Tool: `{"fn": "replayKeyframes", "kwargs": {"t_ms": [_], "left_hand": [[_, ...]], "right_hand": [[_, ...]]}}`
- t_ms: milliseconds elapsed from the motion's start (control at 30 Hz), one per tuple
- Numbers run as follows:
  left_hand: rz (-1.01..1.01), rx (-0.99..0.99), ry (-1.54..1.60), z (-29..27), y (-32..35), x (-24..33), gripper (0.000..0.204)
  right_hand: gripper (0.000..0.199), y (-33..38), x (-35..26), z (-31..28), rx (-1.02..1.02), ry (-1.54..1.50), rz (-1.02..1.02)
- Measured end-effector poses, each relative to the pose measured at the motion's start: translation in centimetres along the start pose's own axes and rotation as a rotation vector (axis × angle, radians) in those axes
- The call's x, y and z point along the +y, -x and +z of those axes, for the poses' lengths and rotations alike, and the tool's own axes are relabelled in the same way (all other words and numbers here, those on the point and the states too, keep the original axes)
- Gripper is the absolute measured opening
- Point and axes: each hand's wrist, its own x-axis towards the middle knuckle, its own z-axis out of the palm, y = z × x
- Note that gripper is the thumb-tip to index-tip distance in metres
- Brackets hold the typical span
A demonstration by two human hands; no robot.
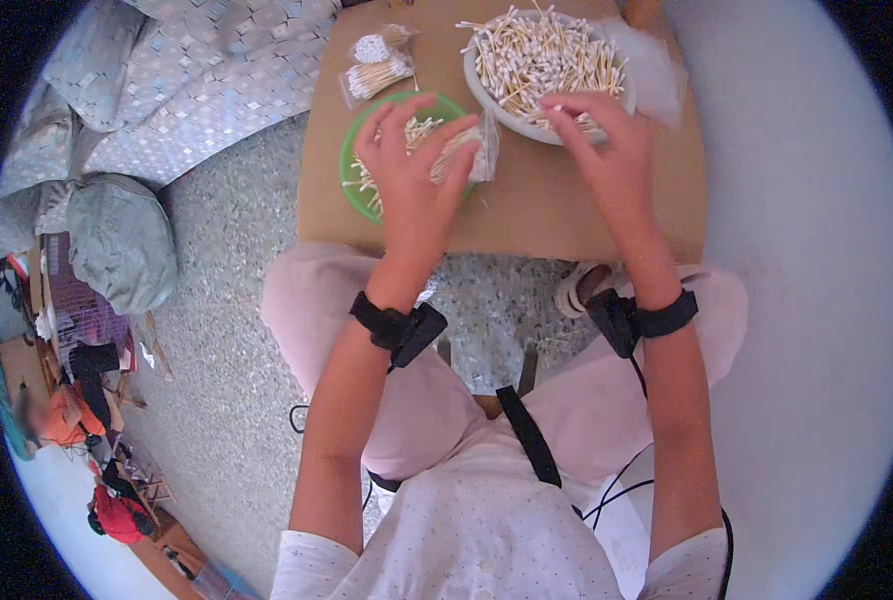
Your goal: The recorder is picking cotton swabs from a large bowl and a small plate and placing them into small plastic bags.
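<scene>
Here, hands (407, 172) (617, 150) overlap 2 bowls (348, 165) (472, 75): left grips a swab bag (486, 150), right's grip unclear.

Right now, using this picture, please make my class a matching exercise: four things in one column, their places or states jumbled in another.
Column one
1. Left hand
2. Right hand
3. Green bowl
4. Filled packets

Column two
A. Over the near edge of the pale bowl
B. Near the far left corner of the brown tabletop
C. Round, with loose swabs inside
D. Holding a clear bag

Pairs: 1-D, 2-A, 3-C, 4-B
</scene>
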Motion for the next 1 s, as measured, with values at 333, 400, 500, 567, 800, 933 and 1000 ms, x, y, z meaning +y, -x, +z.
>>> {"fn": "replayKeyframes", "kwargs": {"t_ms": [333,400,500,567,800,933,1000], "left_hand": [[0.079,-0.176,0.285,0.6,0.4,0.1,0.014],[0.064,-0.161,0.314,0.4,0.2,0.1,0.011],[-0.083,-0.063,0.387,0.0,-0.2,0.0,0.006],[-0.294,-0.057,0.665,-0.5,-0.6,0.6,0.006],[-0.306,-0.042,0.718,-1.0,0.1,0.3,0.008],[-0.31,-0.042,0.665,-0.6,0.3,0.1,0.009],[-0.31,-0.042,0.647,-0.6,0.3,0.0,0.01]], "right_hand": [[0.016,1.7,-2.4,1.8,-0.221,-0.328,0.15],[0.017,1.4,-2.5,1.6,-0.182,-0.35,0.17],[0.017,0.8,-2.0,0.8,-0.142,-0.328,0.263],[0.017,0.9,-0.9,0.8,-0.187,-0.336,0.154],[0.021,2.1,-1.5,1.3,-0.36,-0.034,-0.062],[0.02,2.5,-1.8,1.2,-0.395,-0.08,-0.001],[0.02,2.6,-1.6,1.3,-0.385,-0.136,0.033]]}}
